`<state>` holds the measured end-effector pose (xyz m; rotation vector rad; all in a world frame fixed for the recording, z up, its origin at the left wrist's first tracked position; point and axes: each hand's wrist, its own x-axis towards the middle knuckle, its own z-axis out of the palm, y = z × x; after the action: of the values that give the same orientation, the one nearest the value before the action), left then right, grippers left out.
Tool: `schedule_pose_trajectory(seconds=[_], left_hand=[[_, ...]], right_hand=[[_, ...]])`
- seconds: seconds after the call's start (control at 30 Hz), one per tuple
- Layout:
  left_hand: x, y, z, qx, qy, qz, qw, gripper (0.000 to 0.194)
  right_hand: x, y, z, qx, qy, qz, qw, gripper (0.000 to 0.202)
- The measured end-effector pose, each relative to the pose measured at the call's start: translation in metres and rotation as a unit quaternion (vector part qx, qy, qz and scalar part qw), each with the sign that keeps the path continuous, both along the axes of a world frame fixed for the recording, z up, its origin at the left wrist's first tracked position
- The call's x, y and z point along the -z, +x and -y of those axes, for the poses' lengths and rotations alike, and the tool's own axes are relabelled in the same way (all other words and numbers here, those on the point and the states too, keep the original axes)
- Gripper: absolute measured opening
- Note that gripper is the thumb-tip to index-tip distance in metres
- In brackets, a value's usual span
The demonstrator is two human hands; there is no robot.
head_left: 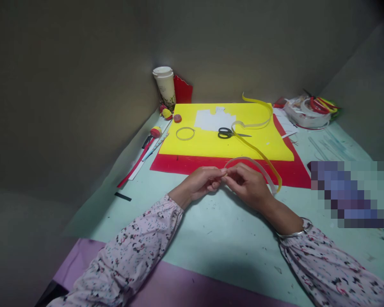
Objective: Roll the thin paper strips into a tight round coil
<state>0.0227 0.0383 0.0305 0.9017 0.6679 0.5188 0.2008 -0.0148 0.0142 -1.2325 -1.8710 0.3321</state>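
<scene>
My left hand (205, 182) and my right hand (248, 187) meet fingertip to fingertip above the front edge of a red sheet (169, 165). Both are closed in a pinch on one end of a long strip (257, 150), yellow on one face and pale on the other. From my right hand the strip loops to the right, then curls back across a stack of yellow sheets (195, 148). Black-handled scissors (225, 133) lie partly beneath the strip. Left of them are a thin ring-shaped band (185, 139) and white paper pieces (211, 120).
A lidded paper cup (165, 87) stands at the back left. Near it are red-and-yellow rolls (155, 132) and a red strip (136, 167). A clear container (307, 121) with coloured strips sits back right. A pixelated object (348, 194) lies at right.
</scene>
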Motion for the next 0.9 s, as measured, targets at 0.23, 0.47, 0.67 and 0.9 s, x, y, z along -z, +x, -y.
schedule_pose_trajectory(seconds=[0.23,0.47,0.67,0.9], left_hand=[[0.002,0.0008,-0.0006,-0.008,-0.009,-0.004,1.0,0.024],[0.0016,0.0009,-0.0007,-0.007,-0.007,-0.001,1.0,0.026],[0.0023,0.0007,-0.0003,-0.004,-0.007,0.0,1.0,0.023],[0.0033,0.0007,-0.0008,-0.012,-0.003,0.003,1.0,0.025]], right_hand=[[0.0009,-0.0008,0.0003,0.006,0.009,0.004,1.0,0.01],[0.0037,-0.0007,-0.0014,0.026,0.021,-0.001,0.999,0.01],[0.0013,-0.0006,-0.0001,0.012,0.026,0.006,1.0,0.008],[0.0,-0.0026,0.0006,0.022,0.045,0.013,0.999,0.008]])
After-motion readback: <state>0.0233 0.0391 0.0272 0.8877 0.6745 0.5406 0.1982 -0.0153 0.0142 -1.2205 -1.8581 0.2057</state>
